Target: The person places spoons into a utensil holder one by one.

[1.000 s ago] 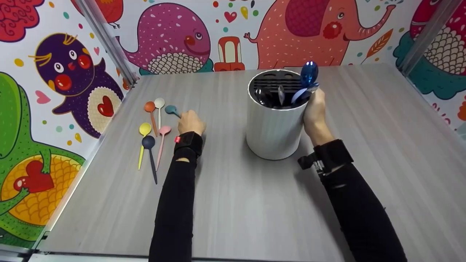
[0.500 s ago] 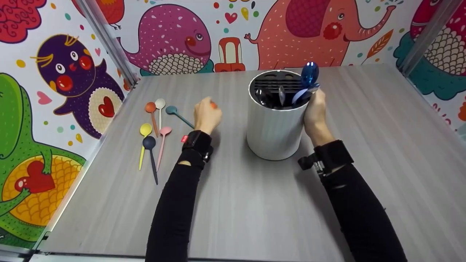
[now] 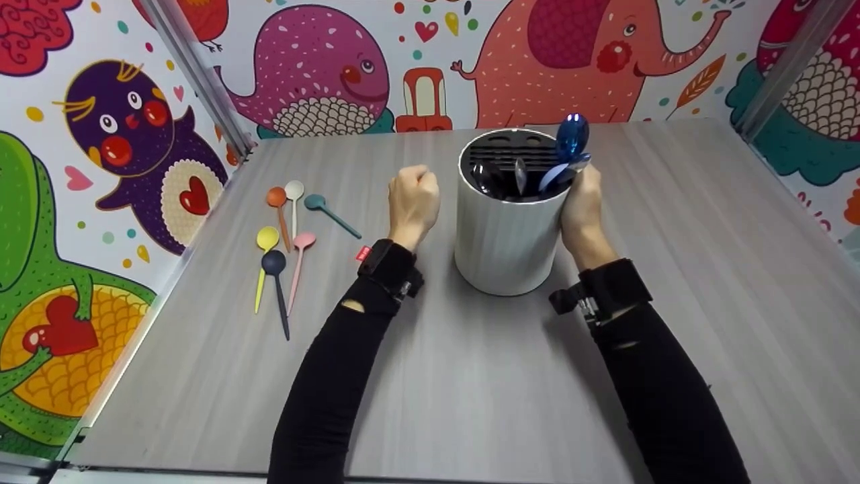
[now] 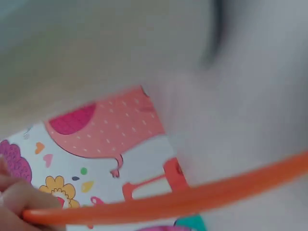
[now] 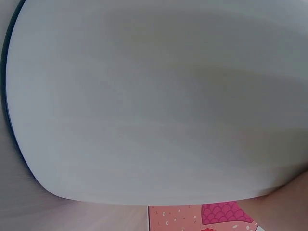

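In the head view my left hand (image 3: 414, 207) is raised left of the white utensil holder (image 3: 504, 249), its fingers curled. The left wrist view shows it pinching a slim orange utensil (image 4: 144, 209); only its long handle-like shaft shows, and the rest is out of frame. My right hand (image 3: 582, 212) grips the holder's right side, its fingertips hidden behind the wall. The holder stands upright with a black slotted insert (image 3: 510, 153). A shiny blue spoon (image 3: 572, 136) and several other utensils stick out of it. Its smooth white wall (image 5: 154, 106) fills the right wrist view.
Several spoons lie at the table's left: orange (image 3: 277, 197), white (image 3: 294, 191), teal (image 3: 316, 202), yellow (image 3: 267, 238), pink (image 3: 304, 240) and dark blue (image 3: 274, 263). Cartoon-printed walls (image 3: 430, 67) border the table (image 3: 437, 376) at the back and sides.
My left hand has moved right from beside the teal spoon toward the holder, carrying the orange utensil; the teal spoon's handle is now uncovered. The right hand and holder have stayed put.
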`<state>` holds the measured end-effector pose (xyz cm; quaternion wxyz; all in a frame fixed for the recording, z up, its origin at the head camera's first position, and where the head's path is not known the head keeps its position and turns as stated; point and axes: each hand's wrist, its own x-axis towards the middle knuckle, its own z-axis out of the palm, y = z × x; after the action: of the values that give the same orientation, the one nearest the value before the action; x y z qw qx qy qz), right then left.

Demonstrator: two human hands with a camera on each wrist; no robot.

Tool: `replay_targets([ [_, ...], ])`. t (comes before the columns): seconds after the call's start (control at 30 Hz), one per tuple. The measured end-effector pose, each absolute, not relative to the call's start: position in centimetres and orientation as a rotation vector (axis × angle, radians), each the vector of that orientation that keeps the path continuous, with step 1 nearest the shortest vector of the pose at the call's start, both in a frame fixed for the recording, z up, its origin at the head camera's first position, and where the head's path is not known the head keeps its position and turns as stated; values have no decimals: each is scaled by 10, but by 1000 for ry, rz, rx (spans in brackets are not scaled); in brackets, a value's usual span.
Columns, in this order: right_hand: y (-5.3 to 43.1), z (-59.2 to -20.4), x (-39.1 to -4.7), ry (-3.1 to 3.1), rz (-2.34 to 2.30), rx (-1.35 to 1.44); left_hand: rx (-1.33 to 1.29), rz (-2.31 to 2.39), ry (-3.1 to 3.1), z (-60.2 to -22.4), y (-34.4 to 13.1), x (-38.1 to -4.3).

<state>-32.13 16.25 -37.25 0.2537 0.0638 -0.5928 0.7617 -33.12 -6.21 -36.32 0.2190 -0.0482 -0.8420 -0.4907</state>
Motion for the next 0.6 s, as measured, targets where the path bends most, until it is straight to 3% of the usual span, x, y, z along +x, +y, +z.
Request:
replay_targets([
  [0.6,163,-373,-321,-1625,2060,143,-299,-1724,-1794,-293,-55,-328],
])
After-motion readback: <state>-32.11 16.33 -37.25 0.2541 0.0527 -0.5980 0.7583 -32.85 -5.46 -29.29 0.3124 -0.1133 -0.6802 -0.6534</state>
